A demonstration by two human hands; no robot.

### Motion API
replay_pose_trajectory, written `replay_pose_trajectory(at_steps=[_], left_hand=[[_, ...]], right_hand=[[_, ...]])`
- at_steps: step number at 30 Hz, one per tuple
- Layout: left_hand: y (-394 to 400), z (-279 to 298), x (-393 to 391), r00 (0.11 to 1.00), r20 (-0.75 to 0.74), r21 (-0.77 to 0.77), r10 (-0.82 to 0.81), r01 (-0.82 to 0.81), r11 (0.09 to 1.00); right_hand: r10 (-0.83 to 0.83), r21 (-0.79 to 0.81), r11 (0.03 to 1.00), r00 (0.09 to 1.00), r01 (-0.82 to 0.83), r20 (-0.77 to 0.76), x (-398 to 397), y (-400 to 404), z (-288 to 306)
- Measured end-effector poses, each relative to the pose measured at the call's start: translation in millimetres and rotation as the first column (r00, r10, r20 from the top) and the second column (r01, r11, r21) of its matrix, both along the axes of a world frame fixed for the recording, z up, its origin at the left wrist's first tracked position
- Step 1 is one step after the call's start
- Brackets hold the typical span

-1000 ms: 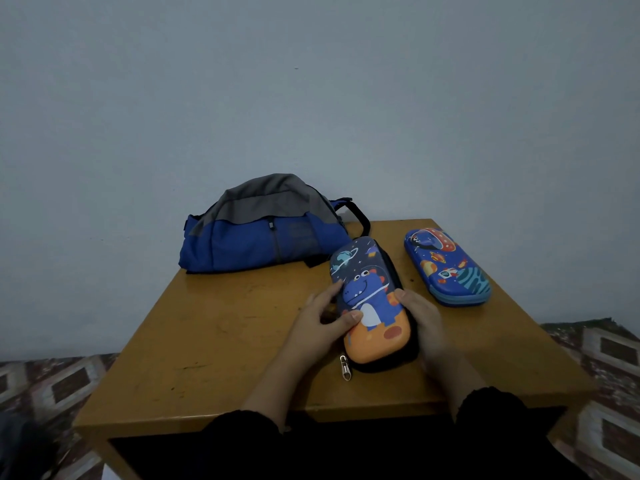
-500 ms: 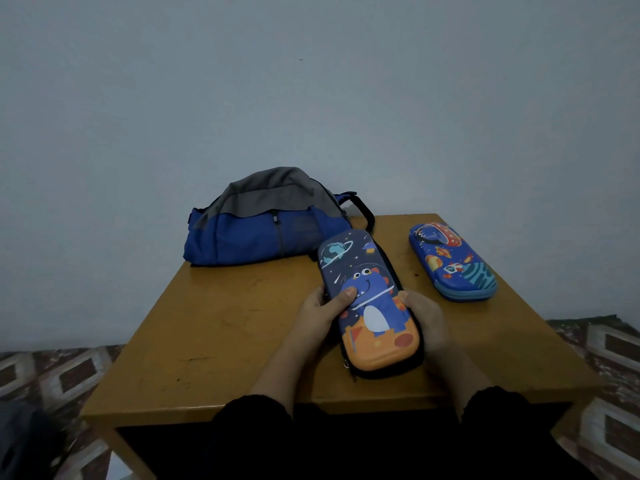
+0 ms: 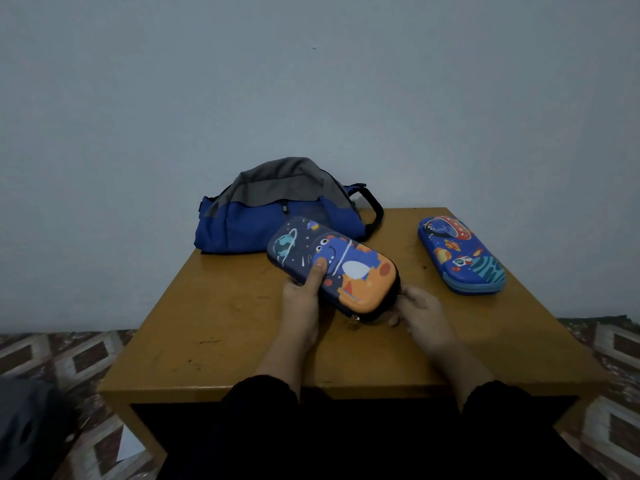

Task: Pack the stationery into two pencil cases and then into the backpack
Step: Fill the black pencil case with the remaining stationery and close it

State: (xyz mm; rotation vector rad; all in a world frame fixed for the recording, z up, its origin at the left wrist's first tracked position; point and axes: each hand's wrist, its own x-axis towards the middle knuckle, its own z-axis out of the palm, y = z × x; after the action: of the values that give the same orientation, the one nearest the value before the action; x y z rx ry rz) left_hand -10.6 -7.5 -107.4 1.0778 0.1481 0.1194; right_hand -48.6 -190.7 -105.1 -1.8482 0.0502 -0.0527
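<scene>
The dino pencil case (image 3: 334,268) was gripped by both hands, left hand (image 3: 302,295) and right hand (image 3: 417,308), long axis angled toward the backpack (image 3: 277,209) just behind it.

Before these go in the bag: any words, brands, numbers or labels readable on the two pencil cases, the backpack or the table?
None can be read.
Dinosaur pencil case, held in the left hand and right hand: pictures only, a dinosaur, a planet and stars, no lettering.
Rocket pencil case: pictures only, planets and a rocket.
Backpack: a small dark tab near the zip, too small to read.
Table: bare wood, no marking.
</scene>
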Motion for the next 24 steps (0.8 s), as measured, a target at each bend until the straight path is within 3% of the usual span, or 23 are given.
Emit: replay_pose_trajectory(at_steps=[10, 24], left_hand=[[4, -5, 5, 0.998, 0.005, -0.073, 0.058, -0.057, 0.996], [-2, -11, 10, 0.985, 0.004, -0.003, 0.172, -0.172, 0.985]], right_hand=[[0.014, -0.081, 0.996, 0.995, -0.022, -0.1, -2, 4, 4], [-0.051, -0.304, 0.953, 0.992, 0.014, -0.115, -2, 19, 12]])
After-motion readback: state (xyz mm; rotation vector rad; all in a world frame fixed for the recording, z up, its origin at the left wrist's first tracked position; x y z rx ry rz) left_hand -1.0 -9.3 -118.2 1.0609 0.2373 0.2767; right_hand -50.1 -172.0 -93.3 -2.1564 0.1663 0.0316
